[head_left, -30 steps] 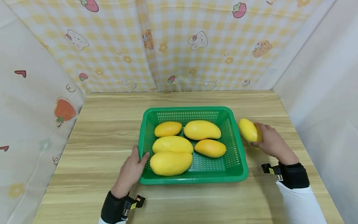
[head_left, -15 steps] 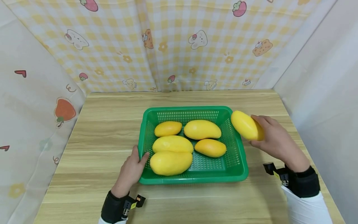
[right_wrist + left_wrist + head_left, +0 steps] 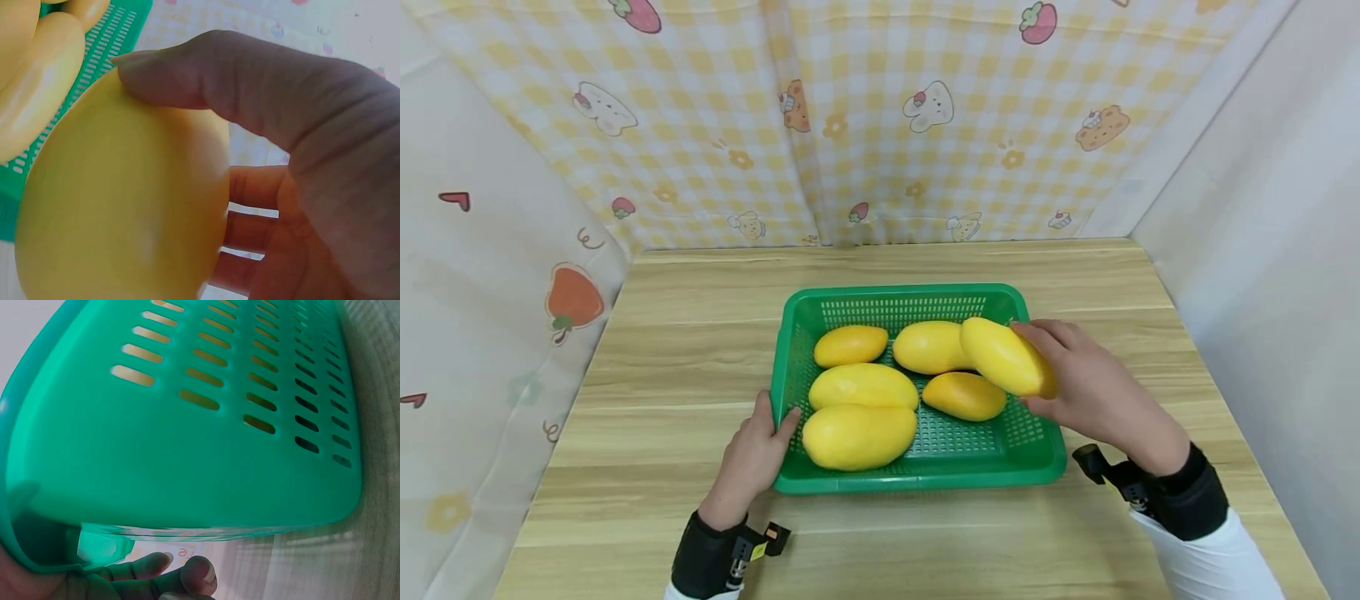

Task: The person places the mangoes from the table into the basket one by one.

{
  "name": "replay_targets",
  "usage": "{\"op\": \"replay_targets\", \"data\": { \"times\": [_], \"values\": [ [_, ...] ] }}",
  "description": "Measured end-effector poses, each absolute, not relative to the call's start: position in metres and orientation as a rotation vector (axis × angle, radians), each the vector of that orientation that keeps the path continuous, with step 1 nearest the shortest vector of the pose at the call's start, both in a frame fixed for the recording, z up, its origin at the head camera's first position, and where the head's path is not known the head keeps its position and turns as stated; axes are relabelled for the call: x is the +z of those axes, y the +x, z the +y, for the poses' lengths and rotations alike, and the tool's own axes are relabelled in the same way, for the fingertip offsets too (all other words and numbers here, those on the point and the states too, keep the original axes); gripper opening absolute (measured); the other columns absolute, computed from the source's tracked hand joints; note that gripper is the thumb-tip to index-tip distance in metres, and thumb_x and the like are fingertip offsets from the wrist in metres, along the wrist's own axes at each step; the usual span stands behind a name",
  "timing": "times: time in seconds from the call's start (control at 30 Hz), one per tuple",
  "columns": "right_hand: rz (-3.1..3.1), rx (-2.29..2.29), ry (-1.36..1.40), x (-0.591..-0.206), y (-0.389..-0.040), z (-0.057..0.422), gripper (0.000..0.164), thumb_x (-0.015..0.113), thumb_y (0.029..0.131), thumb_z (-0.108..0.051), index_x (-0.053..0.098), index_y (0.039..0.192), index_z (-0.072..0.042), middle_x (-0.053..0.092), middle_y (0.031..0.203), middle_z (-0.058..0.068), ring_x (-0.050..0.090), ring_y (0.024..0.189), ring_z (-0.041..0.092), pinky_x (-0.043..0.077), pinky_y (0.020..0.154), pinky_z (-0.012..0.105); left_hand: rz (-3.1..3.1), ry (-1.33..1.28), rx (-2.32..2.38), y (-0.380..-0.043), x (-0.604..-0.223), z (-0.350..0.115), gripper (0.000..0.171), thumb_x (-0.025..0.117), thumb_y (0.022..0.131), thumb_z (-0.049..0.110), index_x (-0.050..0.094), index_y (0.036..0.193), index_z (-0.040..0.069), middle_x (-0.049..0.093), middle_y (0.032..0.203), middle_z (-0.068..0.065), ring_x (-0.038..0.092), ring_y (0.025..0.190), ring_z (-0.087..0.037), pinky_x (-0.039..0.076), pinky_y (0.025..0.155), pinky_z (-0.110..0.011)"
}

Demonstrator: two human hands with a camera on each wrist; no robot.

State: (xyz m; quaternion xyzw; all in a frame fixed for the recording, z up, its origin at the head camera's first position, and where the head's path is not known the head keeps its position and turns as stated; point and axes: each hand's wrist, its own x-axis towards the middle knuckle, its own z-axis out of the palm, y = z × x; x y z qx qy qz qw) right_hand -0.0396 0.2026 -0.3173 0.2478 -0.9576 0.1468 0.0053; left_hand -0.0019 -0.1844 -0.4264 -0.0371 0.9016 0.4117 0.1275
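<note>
A yellow mango (image 3: pixel 1006 357) is gripped by my right hand (image 3: pixel 1093 387) above the right side of a green plastic basket (image 3: pixel 917 483). In the right wrist view, the thumb lies across the held mango (image 3: pixel 125 200) and the fingers go round its far side. It partly covers the back-right mango (image 3: pixel 925 347). Several mangoes lie in the basket, among them a large one (image 3: pixel 859 437) at front left and a smaller orange-yellow one (image 3: pixel 964 397). My left hand (image 3: pixel 752 450) grips the basket's left rim, thumb over the inside; the left wrist view shows its fingers (image 3: pixel 199 575) beneath the rim.
The basket rests on a wooden table (image 3: pixel 685 375). A yellow checked cloth (image 3: pixel 865 167) hangs behind the table, with white sheets at the left (image 3: pixel 490 333) and right (image 3: pixel 1262 250). Each wrist wears a black band with a small camera.
From right of the basket, my right hand has lifted the mango over the rim and moved it left above the other mangoes. The left hand and basket have stayed put.
</note>
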Motion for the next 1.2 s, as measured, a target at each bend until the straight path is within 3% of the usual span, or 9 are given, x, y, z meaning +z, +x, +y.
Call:
{"op": "replay_targets", "data": {
  "times": [0.3,0.63,1.2],
  "values": [
    [-3.022,0.478,0.88,-0.326,-0.037,0.188,0.081,0.085,0.068,-0.016,0.045,0.138,-0.003,0.049,0.131,0.019,0.052,0.111,0.036,0.048,0.086,0.051,2.62,-0.109,1.204,-0.001,-0.426,-0.184,0.04,0.043,0.102,0.029,0.034,0.128,0.0,0.051,0.075,-0.009,0.052,0.061,-0.018,0.039,0.052,-0.032],
    [-3.07,0.473,0.982,-0.337,-0.034,0.172,0.082,0.086,0.069,-0.028,0.047,0.137,-0.005,0.051,0.129,0.014,0.05,0.114,0.032,0.046,0.09,0.048,2.62,-0.113,1.193,-0.002,-0.426,-0.185,0.042,0.042,0.103,0.031,0.033,0.128,-0.001,0.051,0.078,-0.009,0.051,0.062,-0.018,0.039,0.053,-0.032],
    [-3.162,0.421,1.172,-0.355,-0.03,0.162,0.081,0.087,0.068,-0.019,0.047,0.137,-0.005,0.049,0.133,0.01,0.045,0.122,0.03,0.041,0.096,0.046,2.614,-0.109,1.211,-0.002,-0.426,-0.185,0.038,0.042,0.103,0.031,0.035,0.123,0.0,0.048,0.076,-0.009,0.05,0.062,-0.019,0.039,0.054,-0.032]
  ]
}}
